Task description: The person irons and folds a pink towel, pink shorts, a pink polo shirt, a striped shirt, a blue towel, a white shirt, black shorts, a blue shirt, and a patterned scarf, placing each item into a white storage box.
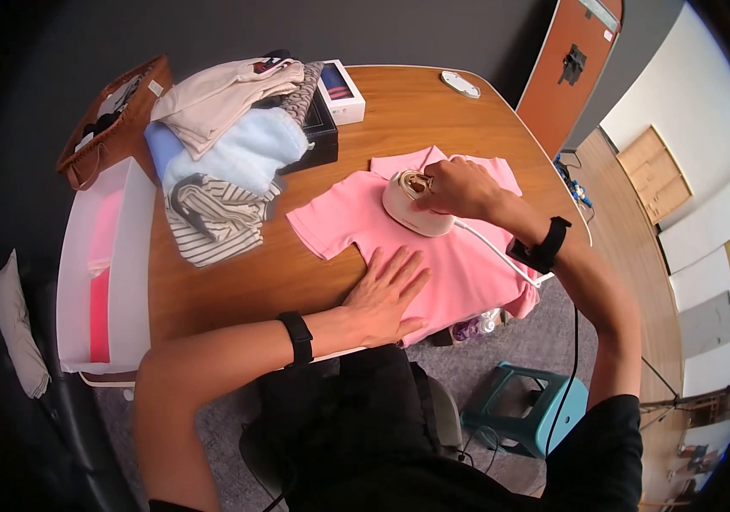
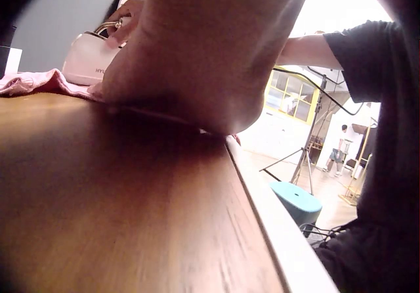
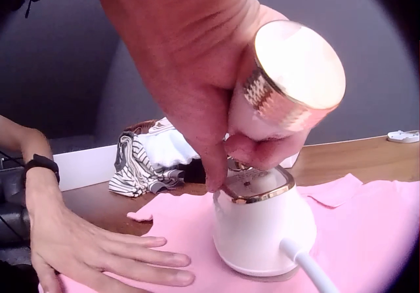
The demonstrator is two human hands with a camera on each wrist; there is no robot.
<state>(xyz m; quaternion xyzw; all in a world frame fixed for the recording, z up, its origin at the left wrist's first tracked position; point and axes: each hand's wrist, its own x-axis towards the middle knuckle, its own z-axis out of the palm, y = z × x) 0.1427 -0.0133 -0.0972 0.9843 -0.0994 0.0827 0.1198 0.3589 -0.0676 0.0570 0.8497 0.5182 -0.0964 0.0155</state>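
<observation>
A pink short-sleeved shirt (image 1: 459, 273) lies spread near the table's front edge. On it sits a small white handheld iron (image 1: 412, 218) with gold trim; its white cord (image 1: 497, 247) trails to the right. My right hand (image 1: 460, 186) grips the iron's handle from above, fingers curled round it. In the right wrist view, the iron's body (image 3: 262, 234) stands upright, base down on the fabric. My left hand (image 1: 382, 303) rests on the shirt's near left part, fingers straight and spread. The left wrist view shows mostly the left wrist (image 2: 190, 63) at the table edge.
Folded clothes (image 1: 228, 145), including a striped garment (image 1: 216, 222), are piled at the left back beside a black box (image 1: 322, 132) and a white box (image 1: 344, 94). A white bin (image 1: 130, 290) and a brown basket (image 1: 118, 115) stand left. A teal stool (image 1: 523, 410) is below the table.
</observation>
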